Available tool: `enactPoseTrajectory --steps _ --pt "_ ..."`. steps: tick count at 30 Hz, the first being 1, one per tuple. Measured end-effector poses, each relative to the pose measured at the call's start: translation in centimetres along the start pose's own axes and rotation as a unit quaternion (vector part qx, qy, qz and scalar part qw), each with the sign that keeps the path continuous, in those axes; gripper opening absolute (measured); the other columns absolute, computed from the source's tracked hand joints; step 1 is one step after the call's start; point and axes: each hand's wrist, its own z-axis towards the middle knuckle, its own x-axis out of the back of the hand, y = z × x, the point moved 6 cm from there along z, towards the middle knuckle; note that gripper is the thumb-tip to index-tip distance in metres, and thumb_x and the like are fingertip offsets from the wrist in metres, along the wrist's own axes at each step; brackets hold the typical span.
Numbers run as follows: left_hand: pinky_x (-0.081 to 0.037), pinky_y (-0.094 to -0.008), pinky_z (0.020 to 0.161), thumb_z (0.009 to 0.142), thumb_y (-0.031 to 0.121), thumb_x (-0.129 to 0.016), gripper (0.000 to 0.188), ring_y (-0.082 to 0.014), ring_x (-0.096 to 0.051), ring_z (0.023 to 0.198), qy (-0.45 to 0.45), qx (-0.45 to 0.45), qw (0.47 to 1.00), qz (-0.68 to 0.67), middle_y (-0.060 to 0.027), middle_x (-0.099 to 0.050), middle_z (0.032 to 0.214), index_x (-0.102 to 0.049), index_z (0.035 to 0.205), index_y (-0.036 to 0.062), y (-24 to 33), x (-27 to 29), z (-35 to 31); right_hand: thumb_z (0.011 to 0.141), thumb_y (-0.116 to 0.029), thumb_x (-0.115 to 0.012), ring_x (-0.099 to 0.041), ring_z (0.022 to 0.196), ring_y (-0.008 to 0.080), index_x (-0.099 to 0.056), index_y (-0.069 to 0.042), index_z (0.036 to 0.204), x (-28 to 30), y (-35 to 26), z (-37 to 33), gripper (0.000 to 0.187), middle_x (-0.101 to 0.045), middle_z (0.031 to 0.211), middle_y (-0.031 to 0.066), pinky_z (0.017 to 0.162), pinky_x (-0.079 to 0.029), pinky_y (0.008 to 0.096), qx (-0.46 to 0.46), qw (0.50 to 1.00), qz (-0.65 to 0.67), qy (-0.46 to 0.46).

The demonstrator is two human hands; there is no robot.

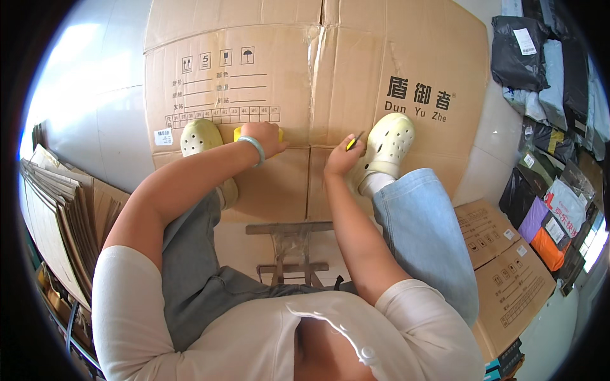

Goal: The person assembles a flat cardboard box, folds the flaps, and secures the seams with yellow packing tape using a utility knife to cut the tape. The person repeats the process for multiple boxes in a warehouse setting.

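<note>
A large flattened cardboard box lies on the floor in front of me, printed side up, with a fold line running down its middle. My left hand, a pale bangle on its wrist, is closed over a yellow object on the cardboard next to my left shoe. Only the object's ends show, so its kind is unclear. My right hand is wrapped round a yellow-and-black utility knife. The knife's tip points up and away, beside my right shoe, above the cardboard.
My pale yellow clogs rest on the cardboard. A low wooden stool stands beneath me. Stacked cardboard sheets lean at the left. Another flattened box lies at the right, near a pile of wrapped parcels.
</note>
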Motion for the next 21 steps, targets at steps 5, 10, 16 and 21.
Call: enactPoseTrajectory --steps 5,10,16,21 --pt "-0.052 -0.0415 0.070 0.080 0.057 -0.054 0.057 -0.0278 -0.066 0.087 -0.029 0.002 1.000 -0.003 -0.0132 -0.067 0.093 -0.063 0.100 0.0046 -0.1 -0.1 0.2 0.100 -0.035 -0.037 -0.062 0.078 0.0160 -0.054 -0.004 0.095 -4.1 1.6 -0.1 0.035 -0.064 0.090 0.0111 0.070 -0.051 0.0281 -0.190 0.903 0.354 -0.152" --pt "-0.053 -0.0412 0.072 0.076 0.057 -0.058 0.066 -0.0280 -0.066 0.089 -0.021 0.003 1.000 -0.011 -0.0148 -0.067 0.094 -0.057 0.109 0.0005 0.2 -0.1 0.4 0.099 -0.030 -0.041 -0.063 0.085 0.0209 -0.054 -0.002 0.097 -9.6 1.9 -6.7 0.031 -0.065 0.090 0.0123 0.079 -0.052 0.0324 -0.188 0.818 0.462 -0.286" --pt "-0.052 -0.0384 0.079 0.067 0.058 -0.064 0.098 -0.0313 -0.064 0.097 -0.066 0.027 0.996 -0.051 -0.0225 -0.064 0.106 -0.033 0.132 -0.0092 0.8 -0.2 1.7 0.099 -0.024 -0.043 -0.063 0.094 0.0231 -0.055 -0.001 0.101 -10.0 0.7 -7.5 0.026 -0.064 0.098 0.0135 0.083 -0.051 0.0337 -0.212 0.820 0.431 -0.311" --pt "-0.049 -0.0386 0.085 0.058 0.060 -0.070 0.113 -0.0323 -0.061 0.103 -0.186 -0.001 0.982 -0.035 -0.0228 -0.061 0.111 -0.027 0.137 -0.0088 0.9 -0.3 3.7 0.099 -0.023 -0.043 -0.063 0.091 0.0191 -0.054 -0.001 0.100 -9.4 -0.2 -7.9 0.024 -0.064 0.099 0.0115 0.077 -0.050 0.0306 -0.219 0.852 0.382 -0.283"
